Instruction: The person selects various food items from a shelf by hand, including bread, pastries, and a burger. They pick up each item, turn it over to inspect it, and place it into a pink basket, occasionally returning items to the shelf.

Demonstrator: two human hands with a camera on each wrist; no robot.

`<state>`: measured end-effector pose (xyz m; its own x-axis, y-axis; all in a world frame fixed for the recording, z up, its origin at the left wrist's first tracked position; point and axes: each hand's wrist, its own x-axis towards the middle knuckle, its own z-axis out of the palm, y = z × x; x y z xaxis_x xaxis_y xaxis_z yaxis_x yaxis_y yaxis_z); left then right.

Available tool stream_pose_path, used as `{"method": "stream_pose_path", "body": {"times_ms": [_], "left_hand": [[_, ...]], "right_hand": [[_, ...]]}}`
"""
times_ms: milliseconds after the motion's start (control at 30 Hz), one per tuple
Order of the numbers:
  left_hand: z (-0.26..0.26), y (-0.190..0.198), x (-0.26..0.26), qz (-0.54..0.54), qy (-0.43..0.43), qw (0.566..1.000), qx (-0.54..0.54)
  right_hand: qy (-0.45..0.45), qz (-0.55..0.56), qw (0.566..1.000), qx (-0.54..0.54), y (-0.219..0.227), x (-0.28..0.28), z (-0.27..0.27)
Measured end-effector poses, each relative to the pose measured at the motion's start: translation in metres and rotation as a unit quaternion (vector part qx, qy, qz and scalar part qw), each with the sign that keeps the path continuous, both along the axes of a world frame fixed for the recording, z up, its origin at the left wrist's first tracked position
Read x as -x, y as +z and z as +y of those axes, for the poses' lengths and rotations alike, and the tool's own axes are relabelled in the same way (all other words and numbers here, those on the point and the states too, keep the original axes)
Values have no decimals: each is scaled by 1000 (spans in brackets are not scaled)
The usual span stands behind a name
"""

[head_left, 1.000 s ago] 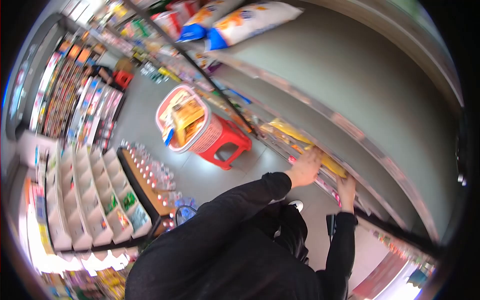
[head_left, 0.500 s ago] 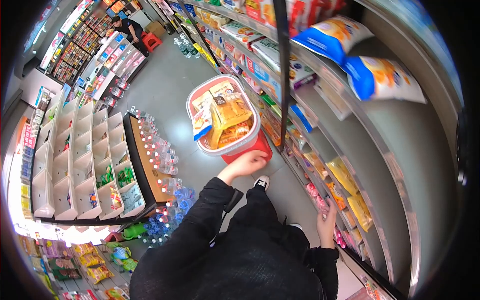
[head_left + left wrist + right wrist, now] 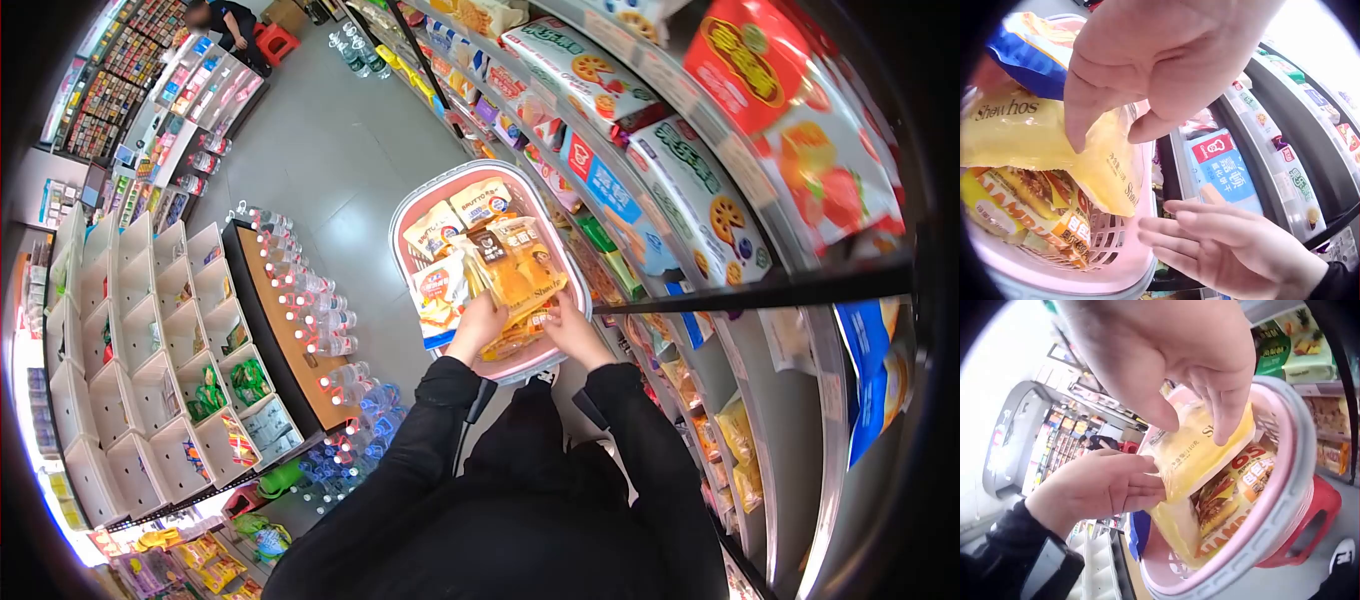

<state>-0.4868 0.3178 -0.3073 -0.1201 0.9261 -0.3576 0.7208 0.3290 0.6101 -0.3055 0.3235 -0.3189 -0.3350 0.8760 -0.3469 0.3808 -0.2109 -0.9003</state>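
A pink-and-white basket (image 3: 405, 262) full of packaged food stands in front of me. My left hand (image 3: 480, 328) is over its near side, pinching a yellow food bag (image 3: 1107, 165) between thumb and fingers. My right hand (image 3: 578, 335) is at the same bag's right side, its fingers (image 3: 1229, 419) extended and close to the wrapper. Beneath lies a hamburger-printed packet (image 3: 1035, 209). A white-and-blue bag (image 3: 440, 295) sits at the basket's left, with small cream-coloured packets (image 3: 487, 200) at the far end.
A red stool (image 3: 1322, 515) stands under the basket. Shelves of boxed biscuits (image 3: 700, 195) and bagged snacks (image 3: 740, 450) run along the right. On the left are a white compartment rack (image 3: 150, 350) and rows of water bottles (image 3: 310, 300). A person (image 3: 225, 25) is at the far counter.
Both hands have left the lower right shelf and come together over the basket, the left arriving there first. The head view has turned, bringing the basket nearer the middle.
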Motion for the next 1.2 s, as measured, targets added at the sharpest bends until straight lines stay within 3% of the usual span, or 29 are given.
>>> {"method": "stream_pose_path", "body": {"times_ms": [33, 100, 133, 233, 300, 367, 433, 467, 533, 567, 633, 700, 767, 833, 900, 967, 1033, 1100, 1133, 1200], "left_hand": [[5, 3, -1, 29, -14, 998, 50], [11, -10, 1, 46, -22, 998, 28], [13, -13, 1, 9, 9, 999, 53], [19, -13, 1, -27, 67, 995, 70], [26, -8, 4, -158, 122, 970, 137], [25, -26, 8, -167, 117, 975, 88], [25, -29, 10, -89, 41, 994, -56], [26, -32, 8, -91, 36, 993, -58], [25, -32, 1, -37, 70, 956, -284], [23, -30, 8, -105, 60, 977, -177], [16, -2, 15, -239, 92, 961, -108], [5, 32, 28, -290, 130, 948, 11], [-14, 53, 42, -400, 145, 905, 19], [-36, 83, 51, -481, 152, 861, 64], [-56, 92, 51, -538, 104, 835, 47], [-72, 103, 36, -571, 48, 818, 55], [-90, 103, 8, -602, -12, 795, 74], [-104, 94, -27, -612, -39, 778, 137], [-112, 91, -48, -603, -55, 780, 159], [-127, 93, -94, -607, -106, 758, 214]], "right_hand": [[4, -3, 1000, 4, -6, 6, 8], [-43, -27, 995, 86, -18, 19, 21], [-27, -78, 996, 27, -25, 25, 21], [46, -59, 996, 38, -23, 31, 14], [69, -73, 993, 61, -25, 30, 9], [1, 16, 998, 66, -20, 30, 0], [-4, 39, 997, 67, -17, 24, -6], [-7, 53, 996, 66, -15, 19, -9], [-16, 65, 996, 61, -3, 10, -12], [-21, 75, 996, 53, 4, 6, -15], [-32, 83, 995, 39, 19, -6, -21], [-95, 54, 994, -5, 32, -20, -31], [-96, 30, 994, -51, 29, -38, -43], [-110, 58, 992, 0, 42, -53, -59], [-109, 78, 990, 45, 61, -69, -79], [-61, 193, 963, 180, 63, -87, -109], [-32, 217, 955, 200, 77, -103, -145], [-18, 267, 944, 195, 92, -123, -180], [-28, 337, 933, 127, 95, -134, -197], [-105, 345, 926, 112, 91, -167, -242]]}}
